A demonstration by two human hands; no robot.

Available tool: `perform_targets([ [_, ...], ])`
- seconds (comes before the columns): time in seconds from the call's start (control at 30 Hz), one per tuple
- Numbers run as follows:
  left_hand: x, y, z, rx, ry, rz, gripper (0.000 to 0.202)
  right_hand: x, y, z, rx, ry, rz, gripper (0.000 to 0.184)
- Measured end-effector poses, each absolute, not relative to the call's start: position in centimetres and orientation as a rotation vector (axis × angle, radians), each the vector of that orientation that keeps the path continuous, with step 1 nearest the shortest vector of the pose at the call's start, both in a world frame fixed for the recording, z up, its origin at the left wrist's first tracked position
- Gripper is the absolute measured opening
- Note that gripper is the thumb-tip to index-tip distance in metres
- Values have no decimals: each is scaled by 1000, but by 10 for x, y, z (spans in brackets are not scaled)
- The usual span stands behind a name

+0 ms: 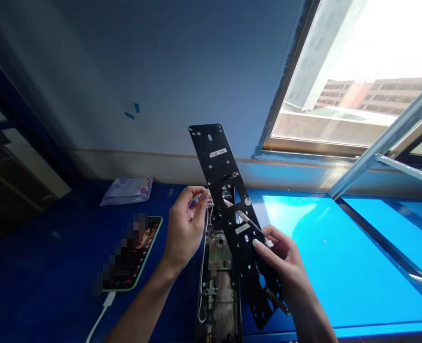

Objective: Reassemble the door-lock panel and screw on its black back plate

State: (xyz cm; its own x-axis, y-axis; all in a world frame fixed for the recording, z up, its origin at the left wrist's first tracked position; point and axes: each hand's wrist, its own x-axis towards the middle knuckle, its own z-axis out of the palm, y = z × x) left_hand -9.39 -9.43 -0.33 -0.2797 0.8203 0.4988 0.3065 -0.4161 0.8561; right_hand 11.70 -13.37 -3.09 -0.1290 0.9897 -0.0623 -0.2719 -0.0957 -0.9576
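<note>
A long black metal plate [222,169] with holes and white labels is tilted up over a door-lock body [218,281] lying on the blue table [339,267]. My left hand [185,227] pinches thin white wires [206,224] at the plate's left edge. My right hand [281,261] grips the plate's lower part and pinches a small white connector [268,243] on a cable that passes through a slot in the plate. The lock's metal inner parts show beneath the plate.
A phone [132,255] with its screen lit lies left of my left hand, a white charging cable [101,317] plugged in. A tissue pack [128,189] lies by the wall. An open window [357,85] with its metal frame is at the right.
</note>
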Motion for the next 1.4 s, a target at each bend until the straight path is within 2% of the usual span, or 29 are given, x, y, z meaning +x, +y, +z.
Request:
perform_targets([
  [0.3, -106, -80, -25, 1351, 1489, 1788, 32, 136, -149, -22, -1076, -1006, 1441, 37],
  [0.77, -99, -82, -22, 1411, 1545, 1788, 30, 142, -156, -18, -1089, -1039, 1398, 39],
  [1.07, -96, -79, -26, 1242, 1424, 1858, 39, 154, -149, -42, -1069, -1049, 1386, 39],
  [1.4, -75, -86, -16, 1265, 1379, 1906, 36, 146, -131, -49, -985, -1095, 1431, 33],
])
